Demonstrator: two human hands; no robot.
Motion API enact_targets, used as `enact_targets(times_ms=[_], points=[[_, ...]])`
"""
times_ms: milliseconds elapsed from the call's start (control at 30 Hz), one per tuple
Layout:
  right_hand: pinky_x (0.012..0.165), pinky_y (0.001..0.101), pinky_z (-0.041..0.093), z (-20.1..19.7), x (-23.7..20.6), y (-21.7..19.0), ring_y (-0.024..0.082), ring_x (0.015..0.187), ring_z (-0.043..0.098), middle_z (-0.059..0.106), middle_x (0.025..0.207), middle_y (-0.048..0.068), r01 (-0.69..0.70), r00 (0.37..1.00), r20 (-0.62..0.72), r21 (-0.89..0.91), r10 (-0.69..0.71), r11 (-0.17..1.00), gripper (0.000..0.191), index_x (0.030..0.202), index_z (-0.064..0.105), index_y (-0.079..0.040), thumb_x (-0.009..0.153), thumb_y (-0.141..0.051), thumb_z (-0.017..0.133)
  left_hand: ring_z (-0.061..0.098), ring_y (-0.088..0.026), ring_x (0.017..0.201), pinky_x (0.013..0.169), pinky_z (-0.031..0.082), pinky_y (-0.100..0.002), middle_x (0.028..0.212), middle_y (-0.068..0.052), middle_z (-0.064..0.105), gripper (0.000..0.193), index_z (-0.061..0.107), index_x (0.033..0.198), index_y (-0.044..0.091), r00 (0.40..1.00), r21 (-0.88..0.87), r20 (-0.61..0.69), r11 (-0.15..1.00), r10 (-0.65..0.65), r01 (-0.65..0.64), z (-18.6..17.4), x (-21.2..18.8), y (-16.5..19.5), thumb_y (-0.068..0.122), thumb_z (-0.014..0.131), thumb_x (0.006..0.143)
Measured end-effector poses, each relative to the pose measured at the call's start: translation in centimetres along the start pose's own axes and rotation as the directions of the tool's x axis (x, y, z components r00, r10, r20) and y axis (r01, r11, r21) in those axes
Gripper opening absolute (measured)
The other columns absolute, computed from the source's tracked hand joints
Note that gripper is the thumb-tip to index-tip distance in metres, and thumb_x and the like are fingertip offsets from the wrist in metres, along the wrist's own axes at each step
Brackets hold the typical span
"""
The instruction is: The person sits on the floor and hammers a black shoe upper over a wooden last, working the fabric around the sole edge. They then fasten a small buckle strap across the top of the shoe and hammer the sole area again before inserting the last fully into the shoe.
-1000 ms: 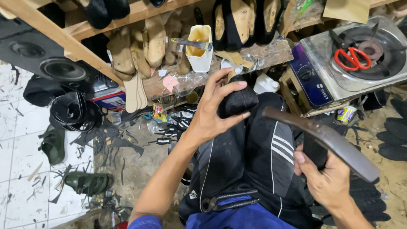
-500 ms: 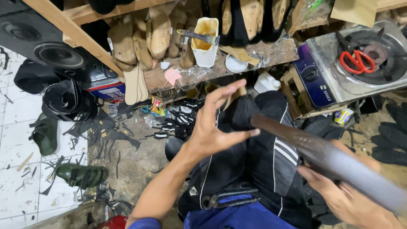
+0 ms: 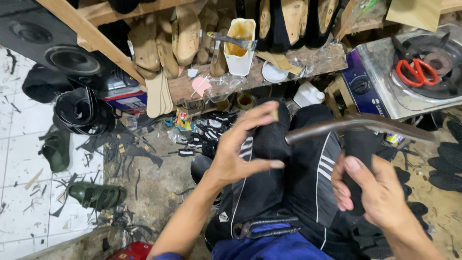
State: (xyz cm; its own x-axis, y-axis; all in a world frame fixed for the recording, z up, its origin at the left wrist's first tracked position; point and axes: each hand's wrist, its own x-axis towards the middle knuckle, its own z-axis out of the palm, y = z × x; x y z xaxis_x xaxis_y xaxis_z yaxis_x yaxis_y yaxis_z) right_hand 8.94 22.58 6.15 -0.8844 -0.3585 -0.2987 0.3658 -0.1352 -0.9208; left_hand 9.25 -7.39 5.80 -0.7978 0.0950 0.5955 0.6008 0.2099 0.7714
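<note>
- 2 bare hands work over our lap, which is clad in black trousers with white stripes (image 3: 317, 168).
- Our left hand (image 3: 240, 149) grips a black shoe upper (image 3: 269, 139) on our left knee: the thumb presses across its lower side and the fingers curl over its top, so the hand is clamped on it.
- Our right hand (image 3: 375, 192) is wrapped around the dark handle of a long curved metal tool (image 3: 356, 126); the thumb lies up along the handle and the other fingers are closed together round it.
- The tool's shaft runs left from the handle, and its tip sits just beside the shoe upper; we cannot tell whether the 2 touch.
- 1 pair of pincers (image 3: 262, 227) lies across our lap, near the waist.
- On the wooden shelf (image 3: 317, 60) ahead stands a white plastic pot (image 3: 239, 47) with yellow-brown glue smeared inside, and a metal blade rests across its rim.
- A small white lid (image 3: 274, 73) lies just beside the pot, on the shelf.
- A white jug (image 3: 308, 95) stands below the shelf edge; we cannot see what it holds.
- Several wooden shoe lasts (image 3: 185, 33) lean upright at the back of the shelf.
- At the right, a steel gas stove (image 3: 385, 82) carries red-handled scissors (image 3: 416, 71) on its burner.
- At the left, a black loudspeaker (image 3: 57, 45) stands over the white tiled floor, with a green sandal (image 3: 96, 195) among black scraps below.
</note>
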Motion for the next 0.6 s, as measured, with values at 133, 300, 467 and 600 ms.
enact_targets(times_ms=[133,300,467,600], points=[[0.040,0.0322,0.044,3.2,3.3,3.9,0.017,0.045,0.051,0.053,0.060,0.009,-0.044,0.991,-0.126,0.058,0.051,0.997,0.033,0.086,0.056,0.002,0.103,-0.026,0.053,0.048,-0.030,0.142,0.120,0.037,-0.038,0.149,-0.018,0.051,0.061,0.052,0.144,-0.005,0.918,-0.256,-0.267,0.940,-0.292,0.225,0.8,-1.1,0.1,0.025,0.073,0.096],[0.042,0.0307,0.049,7.5,3.0,4.4,0.016,0.049,0.055,0.057,0.065,0.008,0.151,0.989,0.028,-0.170,-0.148,0.974,0.019,0.093,0.057,0.000,0.098,-0.019,0.057,0.063,-0.034,0.112,0.105,0.048,-0.044,0.116,-0.020,0.064,0.040,0.059,0.113,-0.008,0.652,-0.412,-0.703,0.910,-0.282,-0.050,1.5,-1.1,-4.2,0.031,0.051,0.108],[0.063,0.0428,0.053,6.4,0.9,1.5,0.024,0.064,0.058,0.058,0.074,0.011,0.440,0.868,0.008,0.454,-0.497,0.775,0.053,0.101,0.055,-0.007,0.109,-0.059,0.047,0.065,-0.035,0.095,0.094,0.052,-0.048,0.098,-0.018,0.061,0.032,0.056,0.097,-0.003,0.626,-0.584,-0.679,0.798,-0.382,-0.146,-1.6,-2.0,-7.0,0.026,0.046,0.105],[0.057,0.0413,0.049,7.7,2.1,3.7,0.022,0.056,0.055,0.050,0.073,0.008,0.622,0.772,-0.312,0.550,-0.554,0.557,0.065,0.102,0.049,-0.011,0.102,-0.075,0.036,0.062,-0.034,0.092,0.094,0.052,-0.051,0.095,-0.017,0.059,0.029,0.055,0.095,-0.001,0.666,-0.591,-0.661,0.787,-0.347,-0.177,-1.9,-2.3,-7.0,0.026,0.048,0.105]])
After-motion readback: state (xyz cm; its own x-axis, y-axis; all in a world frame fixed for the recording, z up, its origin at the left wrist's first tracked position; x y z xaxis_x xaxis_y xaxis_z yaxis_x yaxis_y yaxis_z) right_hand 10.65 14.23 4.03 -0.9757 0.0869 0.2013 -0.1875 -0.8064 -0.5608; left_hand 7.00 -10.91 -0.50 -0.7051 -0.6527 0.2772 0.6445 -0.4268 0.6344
